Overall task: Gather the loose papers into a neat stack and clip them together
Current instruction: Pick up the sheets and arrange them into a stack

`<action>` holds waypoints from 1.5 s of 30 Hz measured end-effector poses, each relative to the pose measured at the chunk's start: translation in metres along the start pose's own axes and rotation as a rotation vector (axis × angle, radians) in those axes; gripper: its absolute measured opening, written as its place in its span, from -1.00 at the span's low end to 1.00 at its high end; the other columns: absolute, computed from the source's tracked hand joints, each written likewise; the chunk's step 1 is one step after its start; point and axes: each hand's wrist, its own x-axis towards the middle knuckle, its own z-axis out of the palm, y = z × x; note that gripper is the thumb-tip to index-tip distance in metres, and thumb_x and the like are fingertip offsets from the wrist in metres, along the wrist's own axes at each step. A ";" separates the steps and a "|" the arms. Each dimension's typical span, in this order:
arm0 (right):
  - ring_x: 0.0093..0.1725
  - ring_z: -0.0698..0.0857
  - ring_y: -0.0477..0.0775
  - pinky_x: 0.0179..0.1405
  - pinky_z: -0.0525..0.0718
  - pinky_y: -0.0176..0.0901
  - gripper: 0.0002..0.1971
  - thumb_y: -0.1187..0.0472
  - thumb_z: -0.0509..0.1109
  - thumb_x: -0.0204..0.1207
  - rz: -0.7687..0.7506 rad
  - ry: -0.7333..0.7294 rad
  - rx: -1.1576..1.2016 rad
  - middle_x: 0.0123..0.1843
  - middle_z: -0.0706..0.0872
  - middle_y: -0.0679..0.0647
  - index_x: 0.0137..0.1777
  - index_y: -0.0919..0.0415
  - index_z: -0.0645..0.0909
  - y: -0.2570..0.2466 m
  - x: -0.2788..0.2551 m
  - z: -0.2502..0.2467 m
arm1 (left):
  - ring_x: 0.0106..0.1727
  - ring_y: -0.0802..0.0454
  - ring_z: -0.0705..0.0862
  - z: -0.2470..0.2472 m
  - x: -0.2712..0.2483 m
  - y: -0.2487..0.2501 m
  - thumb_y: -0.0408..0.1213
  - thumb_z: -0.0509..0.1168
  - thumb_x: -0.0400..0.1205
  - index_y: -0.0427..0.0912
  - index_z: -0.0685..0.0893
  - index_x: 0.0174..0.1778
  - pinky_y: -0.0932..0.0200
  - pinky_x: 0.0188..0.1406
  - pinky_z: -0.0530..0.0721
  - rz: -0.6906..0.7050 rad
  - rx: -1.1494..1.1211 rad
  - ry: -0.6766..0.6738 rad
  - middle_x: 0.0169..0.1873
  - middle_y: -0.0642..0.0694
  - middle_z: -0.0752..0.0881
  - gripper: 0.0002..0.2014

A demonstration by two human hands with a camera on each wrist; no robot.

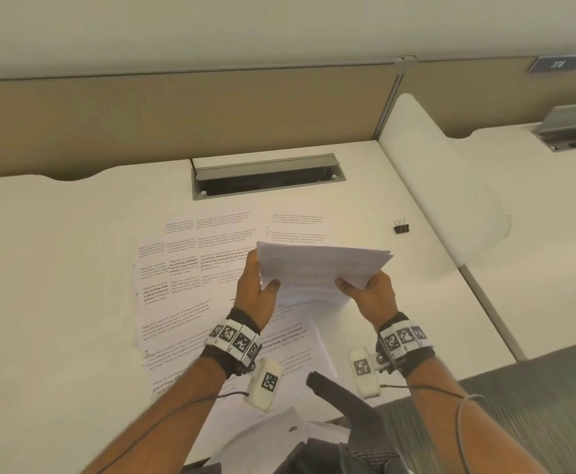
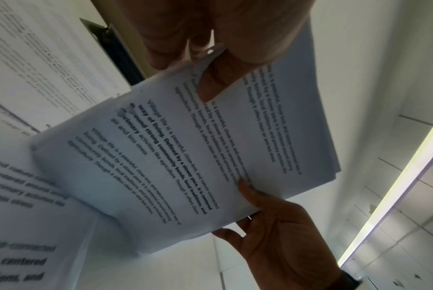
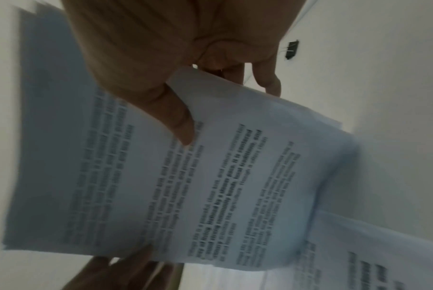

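Holding a partial stack (image 1: pixel 320 268) above the surface (image 1: pixel 57 268), the left hand (image 1: pixel 257 285) and right hand (image 1: pixel 370 295) each pinch a side edge, thumbs on top. Sheets (image 1: pixel 184 268) lie spread below and left of the hands, some overlapping. Beyond the right hand, well apart, sits the clip (image 1: pixel 401 227). Risk, as I judge it: the stack's edges look fanned, so a loosened pinch could let pages slide out, and clipping now would lock in the misalignment.

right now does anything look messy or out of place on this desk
Yes. The held stack is fanned, its edges not squared, and loose sheets lie overlapping and askew across the desk. The binder clip sits unused off to the right.
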 end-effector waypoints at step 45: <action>0.02 0.73 0.17 0.10 0.70 -0.08 -0.73 0.35 0.50 0.51 0.041 -0.008 -0.179 0.07 0.77 0.10 0.21 0.34 0.71 0.021 0.016 -0.001 | 0.51 0.01 0.51 -0.029 0.026 0.029 -0.38 0.26 0.74 0.02 0.54 0.51 0.31 0.27 0.64 0.714 0.425 0.095 0.54 -0.05 0.51 -0.59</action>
